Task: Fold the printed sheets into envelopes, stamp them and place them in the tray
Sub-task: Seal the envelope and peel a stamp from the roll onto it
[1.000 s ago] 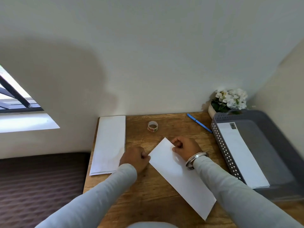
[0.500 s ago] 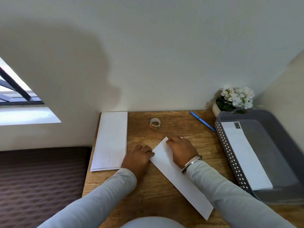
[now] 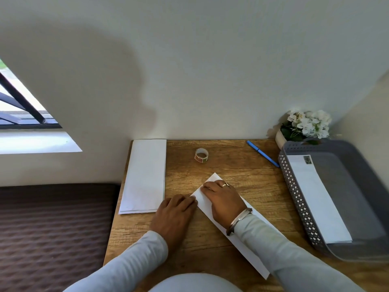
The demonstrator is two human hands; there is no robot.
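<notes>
One stamped envelope (image 3: 315,197) lies in the tray (image 3: 294,186) at frame right; left hand (image 3: 172,213) and right hand (image 3: 223,199) press flat, uncurled fingers on a folded sheet (image 3: 214,177) mid-tabletop; stamping it, plus the stack (image 3: 145,175) at left, apparently remains.

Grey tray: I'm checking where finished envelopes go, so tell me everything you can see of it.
The grey tray looks plastic, with rounded corners, a diamond-perforated side wall and a handle slot in its far wall. It rests on the wooden desk at its right side. One long white envelope lies flat inside along the perforated wall, stamp at the far end.
</notes>
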